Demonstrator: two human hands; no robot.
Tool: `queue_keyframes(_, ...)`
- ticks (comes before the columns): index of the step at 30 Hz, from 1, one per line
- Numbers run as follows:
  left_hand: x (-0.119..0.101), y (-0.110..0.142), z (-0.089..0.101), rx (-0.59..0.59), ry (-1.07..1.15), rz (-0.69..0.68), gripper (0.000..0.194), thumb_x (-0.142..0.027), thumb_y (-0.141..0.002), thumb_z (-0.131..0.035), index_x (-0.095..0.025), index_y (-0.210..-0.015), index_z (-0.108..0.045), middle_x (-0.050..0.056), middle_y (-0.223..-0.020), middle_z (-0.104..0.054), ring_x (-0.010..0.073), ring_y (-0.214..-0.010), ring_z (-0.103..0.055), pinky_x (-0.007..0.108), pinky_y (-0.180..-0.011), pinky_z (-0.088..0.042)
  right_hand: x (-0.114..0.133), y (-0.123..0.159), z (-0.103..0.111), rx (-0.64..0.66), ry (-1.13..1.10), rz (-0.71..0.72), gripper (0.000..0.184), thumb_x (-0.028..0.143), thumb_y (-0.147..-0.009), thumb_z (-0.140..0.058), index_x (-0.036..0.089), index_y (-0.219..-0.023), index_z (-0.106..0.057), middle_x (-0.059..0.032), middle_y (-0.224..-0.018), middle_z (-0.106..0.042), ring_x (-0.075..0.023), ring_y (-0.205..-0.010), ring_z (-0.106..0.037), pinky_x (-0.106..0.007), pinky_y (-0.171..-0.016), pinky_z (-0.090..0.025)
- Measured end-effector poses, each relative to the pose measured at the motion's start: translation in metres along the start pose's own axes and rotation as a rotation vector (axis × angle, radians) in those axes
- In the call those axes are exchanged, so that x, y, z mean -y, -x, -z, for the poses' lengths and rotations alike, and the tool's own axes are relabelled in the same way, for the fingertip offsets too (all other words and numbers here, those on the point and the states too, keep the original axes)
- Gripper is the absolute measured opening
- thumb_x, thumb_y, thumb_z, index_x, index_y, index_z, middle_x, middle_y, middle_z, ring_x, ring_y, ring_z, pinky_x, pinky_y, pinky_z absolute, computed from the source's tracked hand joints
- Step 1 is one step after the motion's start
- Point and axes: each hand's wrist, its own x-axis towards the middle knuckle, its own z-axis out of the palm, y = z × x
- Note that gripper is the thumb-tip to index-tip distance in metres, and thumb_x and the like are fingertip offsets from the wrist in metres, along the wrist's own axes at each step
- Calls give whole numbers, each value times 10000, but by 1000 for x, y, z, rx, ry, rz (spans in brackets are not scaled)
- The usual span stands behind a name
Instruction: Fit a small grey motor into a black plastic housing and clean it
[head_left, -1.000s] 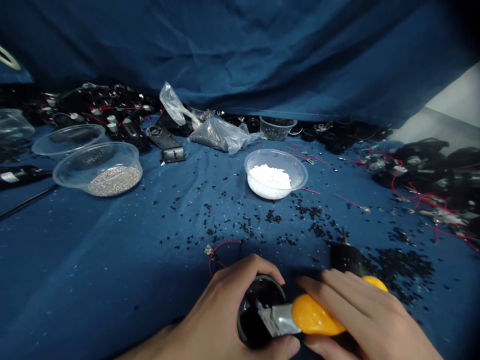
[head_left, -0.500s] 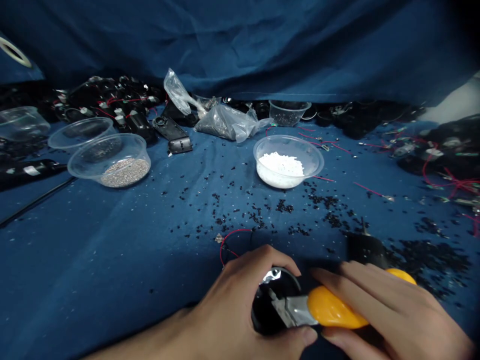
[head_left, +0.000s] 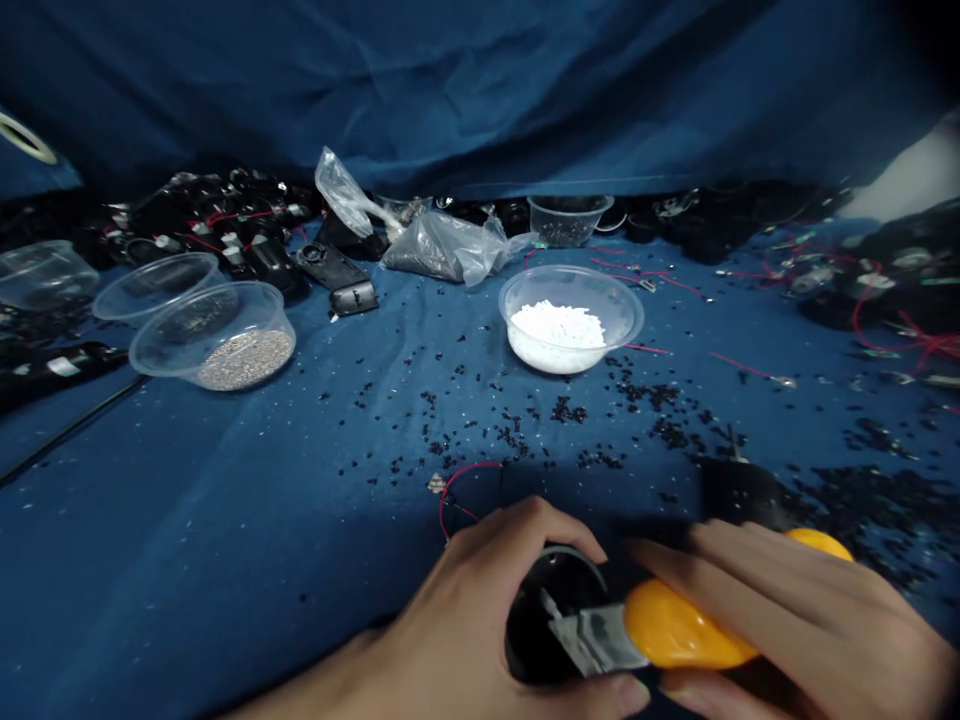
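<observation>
My left hand (head_left: 465, 620) is wrapped around a round black plastic housing (head_left: 534, 635), its open, hollow side showing. In my right hand (head_left: 817, 610) is a pair of pliers with yellow-orange handles (head_left: 686, 625); their metal jaws reach into the housing by a thin, pale part. Whether the jaws grip that part I cannot tell. A thin red wire (head_left: 444, 500) loops out behind my left hand, with a small metal piece (head_left: 436, 483) beside it. Just beyond my right hand stands a dark object (head_left: 739, 490) with a thin metal pin on top, partly hidden.
A clear bowl (head_left: 637, 310) of white pieces stands mid-table, another clear bowl (head_left: 142, 350) of small metallic bits at left. Black granules (head_left: 570, 410) lie scattered between. A plastic bag (head_left: 450, 245), black parts (head_left: 262, 265) and red wires (head_left: 750, 368) lie farther back and right.
The pliers and my right hand have shifted slightly right and down. A shiny spot inside the housing's upper rim no longer shows. The view has tilted a little.
</observation>
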Motion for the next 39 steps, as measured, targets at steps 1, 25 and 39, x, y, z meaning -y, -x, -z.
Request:
queue_keyframes(1, 0, 0, 0, 2, -2, 2, 416, -237, -673, -770, -245, -1006, -520, -21, -920, -642, 167, -808, -622, 270, -698, -477, 1, 0, 0, 5, 0, -1, 348, 493, -997, -399, 209, -1097, -572, -66, -870, -660, -214, -695, -643, -293, -540, -494)
queue_keyframes(25, -7, 2, -1, 41, -108, -9, 448, -194, -682, -779, -266, -1037, -514, -62, -988, -651, 134, -894, -647, 240, -775, -501, 5, -6, 11, 140, -79, -7, 343, 452, -1019, -345, 188, -1151, -520, -100, -962, -666, -235, -743, -647, -328, -541, -446)
queue_keyframes(39, -5, 2, -2, 40, -138, -25, 441, -188, -690, -770, -267, -1038, -511, -43, -989, -668, 156, -886, -645, 260, -789, -507, 5, -3, 12, 158, -71, -10, 331, 455, -1018, -348, 211, -1154, -526, -87, -942, -674, -246, -781, -666, -324, -530, -492)
